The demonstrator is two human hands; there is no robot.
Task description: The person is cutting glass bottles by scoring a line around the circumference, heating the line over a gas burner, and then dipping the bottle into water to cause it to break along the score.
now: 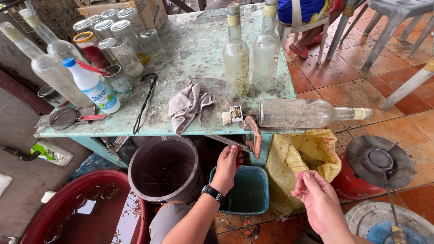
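My left hand (227, 166), with a black watch on the wrist, reaches up under the front edge of the pale green table (199, 49), above a teal bin (249, 193). Its fingers are loose and nothing shows in them. My right hand (318, 199) hovers open, palm up and empty, beside a crumpled yellow sack (312, 156). On the table edge above lie a dusty glass bottle on its side (307, 114), a small matchbox (236, 113) and a grey cloth (186, 106). Two upright dusty bottles (236, 61) stand behind them.
A grey bucket (165, 171) and a red basin (68, 212) of water with jars sit under the table's left. Several jars (113, 36), a white plastic bottle (93, 86) and a strainer (67, 119) crowd the table's left. A gas burner (379, 161) stands right; a seated person (307, 13) is beyond.
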